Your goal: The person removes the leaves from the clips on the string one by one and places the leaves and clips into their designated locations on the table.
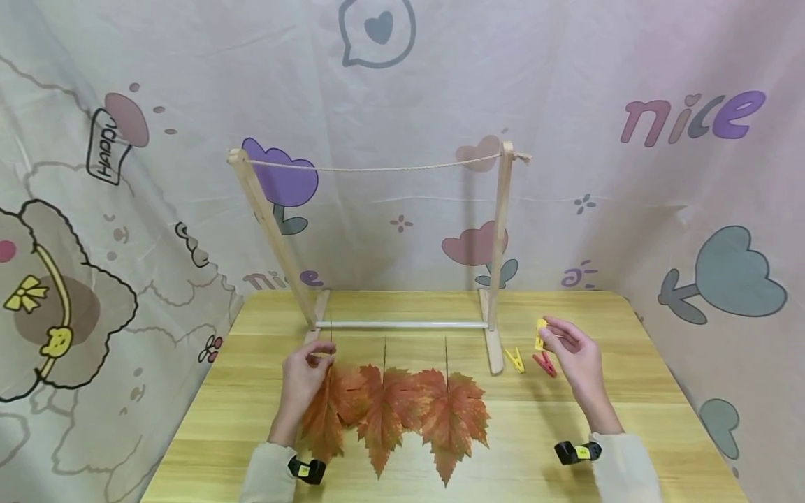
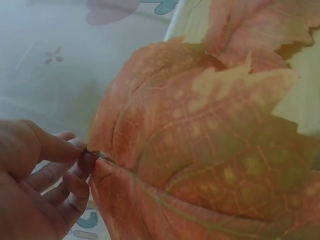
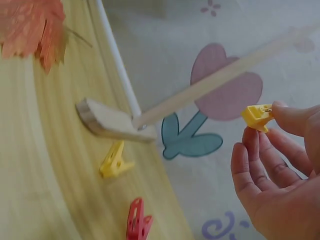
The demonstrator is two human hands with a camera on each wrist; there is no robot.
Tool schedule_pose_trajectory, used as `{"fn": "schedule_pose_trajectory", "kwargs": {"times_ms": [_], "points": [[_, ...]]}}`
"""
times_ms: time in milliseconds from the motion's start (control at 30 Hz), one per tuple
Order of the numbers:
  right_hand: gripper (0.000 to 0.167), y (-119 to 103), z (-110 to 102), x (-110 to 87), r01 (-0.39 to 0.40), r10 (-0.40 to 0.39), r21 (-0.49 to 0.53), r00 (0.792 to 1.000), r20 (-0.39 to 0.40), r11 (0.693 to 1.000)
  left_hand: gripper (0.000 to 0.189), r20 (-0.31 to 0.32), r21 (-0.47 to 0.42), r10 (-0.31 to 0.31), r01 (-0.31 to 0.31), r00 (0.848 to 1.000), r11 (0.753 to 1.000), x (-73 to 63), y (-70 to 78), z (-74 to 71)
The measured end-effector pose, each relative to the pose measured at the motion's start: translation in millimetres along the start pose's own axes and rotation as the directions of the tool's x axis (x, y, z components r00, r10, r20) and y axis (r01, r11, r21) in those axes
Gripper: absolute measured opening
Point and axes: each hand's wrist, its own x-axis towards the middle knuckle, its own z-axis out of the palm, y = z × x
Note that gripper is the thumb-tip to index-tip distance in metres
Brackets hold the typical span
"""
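My left hand (image 1: pixel 308 374) pinches the stem of an orange-red artificial maple leaf (image 2: pixel 200 165) between thumb and fingertips, at the left end of the leaf row. Two similar leaves, a middle leaf (image 1: pixel 383 412) and a right leaf (image 1: pixel 449 412), lie on the table with their stems pointing away. On the right side, my right hand (image 1: pixel 578 360) holds a yellow clothespin (image 3: pixel 257 117) between thumb and fingers, raised above the table. Below it lie another yellow clothespin (image 1: pixel 516 360) and a red clothespin (image 1: pixel 544 364).
Behind the leaves stands a wooden frame (image 1: pixel 501 230) with two posts and a white bottom rod (image 1: pixel 402 324). A thin rope (image 1: pixel 377 169) sags slightly between the post tops. The wooden table (image 1: pixel 566 433) meets a printed cloth backdrop (image 1: pixel 390 98).
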Motion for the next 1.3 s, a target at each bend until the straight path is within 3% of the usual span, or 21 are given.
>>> {"fn": "schedule_pose_trajectory", "kwargs": {"times_ms": [367, 600, 833, 1133, 1300], "points": [[0.044, 24.1, -19.9, -2.1, -0.073, 0.072, -0.054, 0.997, -0.023, 0.996, 0.018, 0.008, 0.067, -0.114, 0.113, 0.993, 0.991, -5.0, -14.3, 4.7], [0.041, 38.1, -27.3, 0.4, -0.051, 0.038, -0.219, 0.997, -0.065, 0.974, 0.018, 0.003, 0.081, -0.100, 0.099, 0.995, 0.992, -4.0, -22.1, 6.3], [0.035, 55.6, -32.5, 2.7, -0.031, 0.002, -0.317, 0.996, -0.094, 0.948, 0.017, 0.008, 0.098, -0.113, 0.112, 0.994, 0.989, -0.4, -30.3, 11.2], [0.035, 78.3, -40.5, 0.5, -0.099, 0.061, -0.443, 0.993, -0.099, 0.891, 0.020, 0.044, 0.132, -0.112, 0.106, 0.993, 0.986, -2.1, -38.7, 14.4], [0.033, 85.4, -44.3, -0.4, -0.104, 0.052, -0.488, 0.992, -0.119, 0.867, 0.020, 0.049, 0.154, -0.128, 0.119, 0.991, 0.981, -2.9, -40.9, 16.4]]}}
